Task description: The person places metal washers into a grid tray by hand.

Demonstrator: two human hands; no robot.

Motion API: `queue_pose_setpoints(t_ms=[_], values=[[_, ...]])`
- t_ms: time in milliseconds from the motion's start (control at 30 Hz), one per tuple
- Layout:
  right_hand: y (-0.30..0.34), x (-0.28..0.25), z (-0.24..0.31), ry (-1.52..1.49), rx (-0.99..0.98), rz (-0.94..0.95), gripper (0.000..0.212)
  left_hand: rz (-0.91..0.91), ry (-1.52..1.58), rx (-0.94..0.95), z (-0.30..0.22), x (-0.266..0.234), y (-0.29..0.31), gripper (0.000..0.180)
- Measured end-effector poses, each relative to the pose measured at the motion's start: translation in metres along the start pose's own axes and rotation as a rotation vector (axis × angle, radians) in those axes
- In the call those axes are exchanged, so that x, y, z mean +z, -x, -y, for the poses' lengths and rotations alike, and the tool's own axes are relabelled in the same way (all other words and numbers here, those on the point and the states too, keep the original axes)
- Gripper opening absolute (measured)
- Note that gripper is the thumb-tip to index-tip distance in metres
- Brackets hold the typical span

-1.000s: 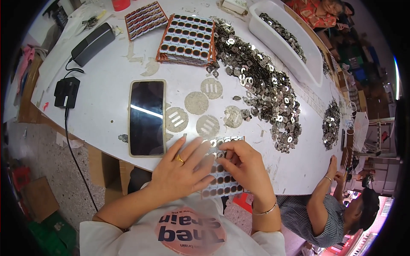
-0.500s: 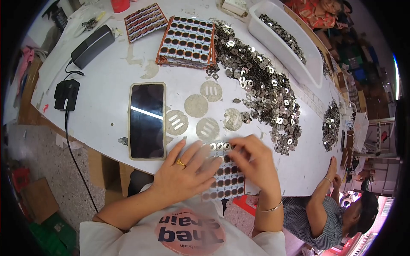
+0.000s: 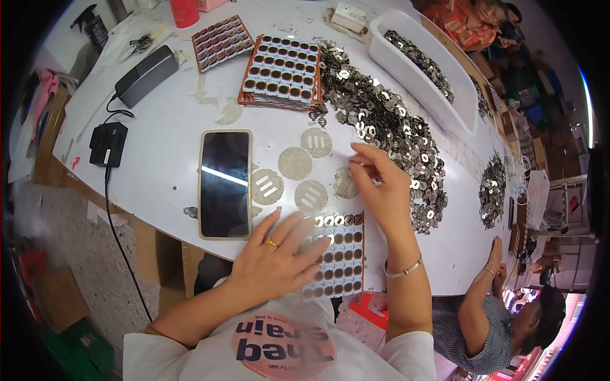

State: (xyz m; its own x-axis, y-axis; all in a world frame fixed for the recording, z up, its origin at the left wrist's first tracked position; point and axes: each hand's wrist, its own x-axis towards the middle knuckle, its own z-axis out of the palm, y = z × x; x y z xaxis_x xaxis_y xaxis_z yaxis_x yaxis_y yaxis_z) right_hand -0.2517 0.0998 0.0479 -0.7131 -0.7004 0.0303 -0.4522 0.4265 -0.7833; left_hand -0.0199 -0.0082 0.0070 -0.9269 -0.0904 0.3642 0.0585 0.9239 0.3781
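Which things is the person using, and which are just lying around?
In use: left hand flat on the grid tray; right hand at the pile of metal washers; round slotted discs.

Lying about: smartphone, black charger, red cup.

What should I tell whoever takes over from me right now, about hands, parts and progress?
Left hand: flat on the gridded tray at the table's near edge, steadying it, holding nothing.
Right hand: reaching to the pile of metal rings, fingertips pinched at its near edge; whether it grips a ring cannot be told.
Done: the tray's far row holds shiny rings.
Left: the visible rows nearer the person show dark, unfilled cells.
Nearby: phone left of the tray; a stack of filled trays at the far side.
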Motion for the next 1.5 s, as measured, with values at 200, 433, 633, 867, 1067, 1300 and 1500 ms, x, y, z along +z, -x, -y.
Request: queue_pose_setpoints(t_ms=[200, 433, 633, 867, 1067, 1300, 1500], values=[[0.058, 0.000, -0.011, -0.634, 0.060, 0.074, 0.043, 0.020, 0.000, 0.000, 0.000, -0.002, -0.001, 0.047], [0.090, 0.006, -0.013, -0.681, 0.078, 0.011, 0.035, 0.023, -0.006, -0.007, -0.001, -0.001, -0.001, 0.047], [0.100, -0.002, -0.005, -0.678, 0.300, 0.035, 0.023, 0.022, -0.032, 0.044, -0.002, 0.000, -0.001, 0.049], [0.102, -0.001, 0.007, -0.234, 0.213, 0.150, 0.013, 0.026, -0.002, 0.043, -0.005, 0.001, -0.003, 0.042], [0.099, -0.002, 0.007, -0.190, 0.172, 0.152, 0.012, 0.042, 0.009, 0.048, -0.004, 0.000, -0.003, 0.041], [0.105, 0.005, 0.023, -0.132, 0.227, 0.083, 0.020, 0.050, 0.006, 0.038, -0.004, 0.000, -0.003, 0.041], [0.104, 0.005, 0.020, -0.017, 0.146, 0.038, 0.017, 0.039, 0.003, 0.042, -0.005, 0.000, -0.004, 0.041]])
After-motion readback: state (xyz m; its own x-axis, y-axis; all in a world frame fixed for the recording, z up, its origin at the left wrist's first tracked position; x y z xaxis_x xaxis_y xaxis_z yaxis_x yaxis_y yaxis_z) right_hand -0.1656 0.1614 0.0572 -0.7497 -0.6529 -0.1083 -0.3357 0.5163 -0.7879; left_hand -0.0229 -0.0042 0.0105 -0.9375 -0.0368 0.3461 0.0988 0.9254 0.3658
